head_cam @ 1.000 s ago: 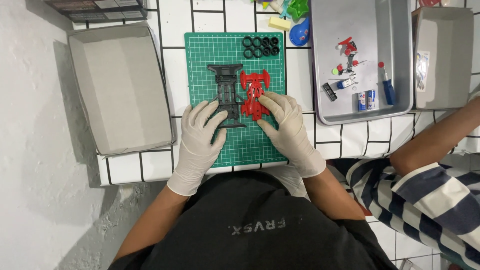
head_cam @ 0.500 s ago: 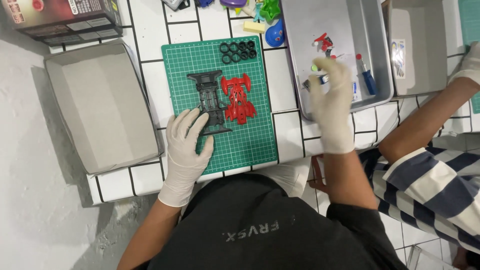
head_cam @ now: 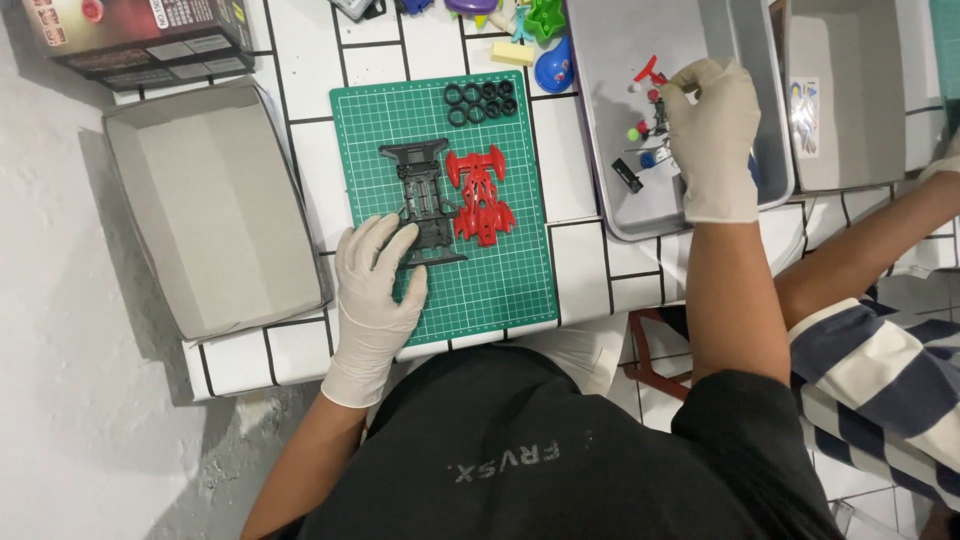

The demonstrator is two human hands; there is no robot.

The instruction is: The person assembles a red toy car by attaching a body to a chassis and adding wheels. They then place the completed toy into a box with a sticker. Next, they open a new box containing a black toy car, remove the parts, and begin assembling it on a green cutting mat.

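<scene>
A green cutting mat (head_cam: 500, 270) lies on the white tiled table. On it rest a dark grey toy-car chassis (head_cam: 425, 200), a red car body shell (head_cam: 480, 195) beside it, and several black tyres (head_cam: 480, 100) at the mat's far edge. My left hand (head_cam: 375, 285), in a white glove, lies flat on the mat with its fingertips touching the chassis's near end. My gloved right hand (head_cam: 710, 135) is over the grey metal tray (head_cam: 610, 60), fingers curled among small parts there; whether it grips one is hidden.
An open grey cardboard box (head_cam: 210, 210) sits left of the mat, a printed dark box (head_cam: 140, 35) behind it. A second grey tray (head_cam: 850, 90) stands far right. Small colourful toys (head_cam: 540, 40) lie at the back. Another person's arm in a striped sleeve (head_cam: 880, 350) reaches in at right.
My right hand left the red body shell and moved right into the metal tray, then deeper among its small parts. My left hand stayed on the chassis. The camera view shifted.
</scene>
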